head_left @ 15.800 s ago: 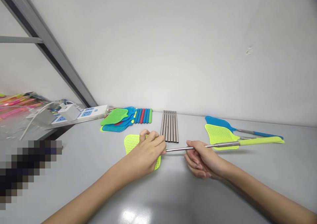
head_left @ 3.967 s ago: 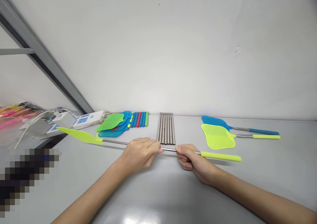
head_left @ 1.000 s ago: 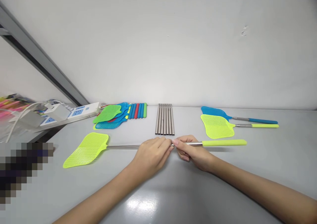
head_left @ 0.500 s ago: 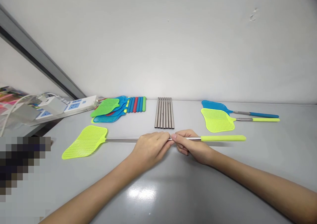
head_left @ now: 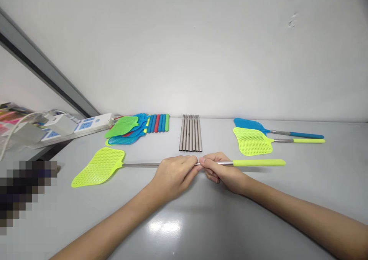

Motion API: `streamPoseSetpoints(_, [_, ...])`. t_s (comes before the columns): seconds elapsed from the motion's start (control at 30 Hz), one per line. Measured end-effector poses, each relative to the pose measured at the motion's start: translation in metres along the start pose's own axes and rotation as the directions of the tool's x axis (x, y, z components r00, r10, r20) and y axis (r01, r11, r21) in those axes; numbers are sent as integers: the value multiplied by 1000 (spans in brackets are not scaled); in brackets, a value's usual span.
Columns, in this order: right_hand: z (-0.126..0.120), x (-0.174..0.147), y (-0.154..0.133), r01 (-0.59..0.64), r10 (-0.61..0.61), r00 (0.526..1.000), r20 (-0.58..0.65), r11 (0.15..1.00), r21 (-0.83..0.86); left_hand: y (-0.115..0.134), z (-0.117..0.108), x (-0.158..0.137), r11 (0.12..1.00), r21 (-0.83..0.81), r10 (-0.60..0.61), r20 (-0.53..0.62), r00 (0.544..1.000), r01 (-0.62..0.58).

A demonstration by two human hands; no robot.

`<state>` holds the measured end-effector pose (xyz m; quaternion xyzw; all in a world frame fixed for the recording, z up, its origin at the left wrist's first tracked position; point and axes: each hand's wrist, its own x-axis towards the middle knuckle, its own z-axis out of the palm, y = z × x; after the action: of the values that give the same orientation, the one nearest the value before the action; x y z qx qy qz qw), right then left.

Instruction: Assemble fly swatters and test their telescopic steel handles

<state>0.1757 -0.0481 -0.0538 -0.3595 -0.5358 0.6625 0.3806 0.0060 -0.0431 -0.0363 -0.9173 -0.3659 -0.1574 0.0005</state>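
Observation:
A yellow-green fly swatter (head_left: 99, 167) lies across in front of me, its thin metal rod drawn out long, head to the left and handle to the right. My left hand (head_left: 176, 173) is closed round the rod near its middle. Close beside it, my right hand (head_left: 221, 170) pinches the thicker part of the rod with thumb and fingers, left of the yellow-green grip. The two thumbs nearly meet. Behind my hands several bare metal tubes (head_left: 191, 133) lie side by side in a row.
At the back left are stacked swatter heads (head_left: 123, 127) and a row of coloured grips (head_left: 157, 123). A blue swatter (head_left: 250, 124) and a shorter yellow-green swatter (head_left: 253, 142) lie at the right. A power strip (head_left: 92, 124) with plugs stands far left; a wall (head_left: 189, 53) rises behind.
Both hands keep their hold on the swatter's rod, with hardly any movement. The whole view has shifted down very slightly.

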Motion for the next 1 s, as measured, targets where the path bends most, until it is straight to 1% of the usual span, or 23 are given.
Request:
streamPoseSetpoints(0.3, [2,1,-1,-11,11,1000,-2,1000,15,0,-1,1,1000,-3,-7,34,999,7])
streamPoseSetpoints(0.83, [2,1,1,-27,27,999,-23,1000,5,-1,-1,0,999,45,-9,42,999,7])
streamPoseSetpoints(1.0, [3,1,1,-21,21,1000,-20,999,30,-2,-3,0,998,58,-18,53,998,14])
